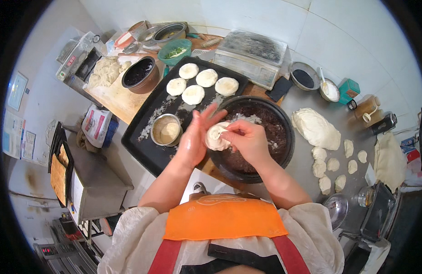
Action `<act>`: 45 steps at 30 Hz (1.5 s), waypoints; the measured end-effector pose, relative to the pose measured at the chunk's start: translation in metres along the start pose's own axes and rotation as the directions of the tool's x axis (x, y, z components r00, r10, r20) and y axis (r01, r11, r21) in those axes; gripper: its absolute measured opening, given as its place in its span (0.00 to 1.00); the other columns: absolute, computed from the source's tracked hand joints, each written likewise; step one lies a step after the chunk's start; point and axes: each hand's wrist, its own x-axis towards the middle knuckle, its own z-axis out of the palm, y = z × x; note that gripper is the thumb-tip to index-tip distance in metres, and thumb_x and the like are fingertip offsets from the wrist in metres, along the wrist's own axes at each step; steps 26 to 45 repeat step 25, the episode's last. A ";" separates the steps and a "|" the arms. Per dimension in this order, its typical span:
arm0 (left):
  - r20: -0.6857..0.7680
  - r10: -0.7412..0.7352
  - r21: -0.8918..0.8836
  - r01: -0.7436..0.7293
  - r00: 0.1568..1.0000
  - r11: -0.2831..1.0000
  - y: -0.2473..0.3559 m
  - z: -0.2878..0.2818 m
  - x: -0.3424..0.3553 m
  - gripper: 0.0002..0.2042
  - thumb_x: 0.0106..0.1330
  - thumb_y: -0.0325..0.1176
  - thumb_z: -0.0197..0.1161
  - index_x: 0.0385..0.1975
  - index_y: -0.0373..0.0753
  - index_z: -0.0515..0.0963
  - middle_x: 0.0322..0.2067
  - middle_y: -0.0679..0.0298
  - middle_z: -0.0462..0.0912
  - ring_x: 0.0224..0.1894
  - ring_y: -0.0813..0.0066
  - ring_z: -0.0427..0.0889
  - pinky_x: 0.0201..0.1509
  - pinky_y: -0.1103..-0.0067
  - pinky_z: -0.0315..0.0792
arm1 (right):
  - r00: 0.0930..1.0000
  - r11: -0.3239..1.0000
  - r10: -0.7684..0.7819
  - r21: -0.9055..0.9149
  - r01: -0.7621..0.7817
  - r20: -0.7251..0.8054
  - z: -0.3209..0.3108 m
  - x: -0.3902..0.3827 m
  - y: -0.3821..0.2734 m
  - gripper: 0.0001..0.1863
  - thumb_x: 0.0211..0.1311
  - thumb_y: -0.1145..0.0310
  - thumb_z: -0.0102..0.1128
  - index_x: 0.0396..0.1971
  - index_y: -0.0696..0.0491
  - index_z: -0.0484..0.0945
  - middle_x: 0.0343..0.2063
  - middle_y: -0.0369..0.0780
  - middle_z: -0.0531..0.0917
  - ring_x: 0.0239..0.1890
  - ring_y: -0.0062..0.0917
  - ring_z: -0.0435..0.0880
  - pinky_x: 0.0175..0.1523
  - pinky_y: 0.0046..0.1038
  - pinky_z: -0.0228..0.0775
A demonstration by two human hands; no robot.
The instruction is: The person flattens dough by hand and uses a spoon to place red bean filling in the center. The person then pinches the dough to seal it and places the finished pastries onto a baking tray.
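A pleated ball of white dough (pixel 215 138), gathered at its top, is between my hands over a big dark bowl (pixel 290 137) of dark reddish-brown filling. My left hand (pixel 193 138) cups its side, the fingers stretched out. With thumb and fingertips, my right hand (pixel 251 142) pinches the dough's gathered top. On the black baking tray (pixel 144 109) to the left lie several flattened round dough cakes (pixel 192 94). A small metal bowl (pixel 154 137) with pale, crumbly contents sits on the tray beside my left hand.
Right of the big bowl, a large dough lump (pixel 316 129) and several small dough pieces (pixel 319 168) lie on the metal counter (pixel 306 100). Behind stand a floury scale (pixel 249 57) and a black phone (pixel 279 88). A brown pot (pixel 141 77) and green bowl (pixel 175 51) flank the tray's far end.
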 end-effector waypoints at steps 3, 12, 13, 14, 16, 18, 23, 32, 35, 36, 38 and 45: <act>-0.213 -0.073 0.023 0.079 0.974 0.997 0.014 -0.041 -0.001 0.32 0.74 0.59 0.37 0.62 0.36 0.65 0.60 0.55 0.71 0.59 0.60 0.74 0.61 0.66 0.70 | 0.994 0.994 -0.106 -0.019 0.106 0.009 0.043 0.004 -0.001 0.10 0.51 0.72 0.71 0.30 0.62 0.80 0.26 0.41 0.84 0.25 0.21 0.81 0.31 0.25 0.73; -0.287 -0.255 -0.334 0.153 0.923 0.930 0.039 -0.152 -0.060 0.20 0.74 0.49 0.48 0.49 0.39 0.75 0.39 0.63 0.81 0.44 0.70 0.80 0.49 0.73 0.74 | 0.896 0.657 -0.423 -0.636 0.404 0.133 0.190 0.020 0.030 0.15 0.51 0.71 0.67 0.38 0.59 0.75 0.29 0.46 0.82 0.31 0.39 0.83 0.37 0.34 0.76; -0.284 -0.235 -0.333 0.134 0.930 0.933 0.044 -0.160 -0.066 0.19 0.74 0.48 0.48 0.50 0.38 0.74 0.40 0.63 0.81 0.44 0.70 0.80 0.49 0.73 0.73 | 0.964 0.783 -0.265 -0.580 0.224 0.014 0.203 0.017 0.015 0.17 0.51 0.71 0.67 0.40 0.59 0.75 0.28 0.46 0.82 0.30 0.38 0.84 0.37 0.33 0.76; -0.280 -0.215 -0.333 0.115 0.936 0.936 0.050 -0.166 -0.072 0.19 0.74 0.48 0.48 0.50 0.38 0.74 0.40 0.62 0.81 0.44 0.70 0.80 0.49 0.73 0.73 | 0.992 0.867 -0.085 -0.498 0.029 -0.091 0.213 0.017 0.008 0.19 0.50 0.71 0.68 0.43 0.59 0.75 0.27 0.46 0.83 0.29 0.37 0.85 0.36 0.32 0.77; -0.263 -0.145 -0.307 0.060 0.954 0.950 0.057 -0.170 -0.079 0.18 0.74 0.46 0.49 0.51 0.37 0.73 0.42 0.62 0.80 0.43 0.71 0.80 0.48 0.74 0.74 | 0.991 0.921 -0.042 -0.389 -0.011 -0.126 0.223 0.024 0.018 0.18 0.49 0.72 0.70 0.42 0.59 0.79 0.26 0.45 0.84 0.27 0.33 0.85 0.35 0.30 0.77; -0.280 -0.084 -0.282 0.002 0.956 0.960 0.056 -0.179 -0.081 0.18 0.74 0.45 0.49 0.51 0.36 0.73 0.42 0.62 0.80 0.43 0.72 0.80 0.47 0.75 0.74 | 0.994 0.970 -0.009 -0.243 -0.017 -0.105 0.229 0.030 0.041 0.14 0.49 0.73 0.70 0.38 0.58 0.81 0.25 0.44 0.84 0.26 0.32 0.85 0.35 0.29 0.77; -0.334 -0.152 -0.304 0.047 0.930 0.952 0.063 -0.206 -0.080 0.18 0.74 0.46 0.51 0.50 0.38 0.74 0.41 0.63 0.81 0.43 0.72 0.81 0.47 0.75 0.75 | 0.884 0.534 -0.455 -0.762 0.367 0.108 0.253 0.023 0.029 0.17 0.47 0.69 0.72 0.39 0.55 0.80 0.38 0.43 0.79 0.39 0.36 0.81 0.42 0.33 0.76; -0.303 -0.196 -0.388 0.067 0.933 0.919 0.072 -0.204 -0.083 0.22 0.72 0.51 0.51 0.51 0.37 0.74 0.44 0.64 0.81 0.46 0.69 0.80 0.50 0.72 0.75 | 0.879 0.409 -0.458 -0.845 0.344 0.137 0.255 0.018 0.004 0.32 0.47 0.65 0.74 0.55 0.49 0.75 0.57 0.48 0.71 0.55 0.43 0.75 0.50 0.34 0.75; -0.303 -0.196 -0.388 0.067 0.933 0.919 0.072 -0.204 -0.083 0.22 0.72 0.51 0.51 0.51 0.37 0.74 0.44 0.64 0.81 0.46 0.69 0.80 0.50 0.72 0.75 | 0.879 0.409 -0.458 -0.845 0.344 0.137 0.255 0.018 0.004 0.32 0.47 0.65 0.74 0.55 0.49 0.75 0.57 0.48 0.71 0.55 0.43 0.75 0.50 0.34 0.75; -0.303 -0.196 -0.388 0.067 0.933 0.919 0.072 -0.204 -0.083 0.22 0.72 0.51 0.51 0.51 0.37 0.74 0.44 0.64 0.81 0.46 0.69 0.80 0.50 0.72 0.75 | 0.879 0.409 -0.458 -0.845 0.344 0.137 0.255 0.018 0.004 0.32 0.47 0.65 0.74 0.55 0.49 0.75 0.57 0.48 0.71 0.55 0.43 0.75 0.50 0.34 0.75; -0.303 -0.196 -0.388 0.067 0.933 0.919 0.072 -0.204 -0.083 0.22 0.72 0.51 0.51 0.51 0.37 0.74 0.44 0.64 0.81 0.46 0.69 0.80 0.50 0.72 0.75 | 0.879 0.409 -0.458 -0.845 0.344 0.137 0.255 0.018 0.004 0.32 0.47 0.65 0.74 0.55 0.49 0.75 0.57 0.48 0.71 0.55 0.43 0.75 0.50 0.34 0.75; -0.303 -0.196 -0.388 0.067 0.933 0.919 0.072 -0.204 -0.083 0.22 0.72 0.51 0.51 0.51 0.37 0.74 0.44 0.64 0.81 0.46 0.69 0.80 0.50 0.72 0.75 | 0.879 0.409 -0.458 -0.845 0.344 0.137 0.255 0.018 0.004 0.32 0.47 0.65 0.74 0.55 0.49 0.75 0.57 0.48 0.71 0.55 0.43 0.75 0.50 0.34 0.75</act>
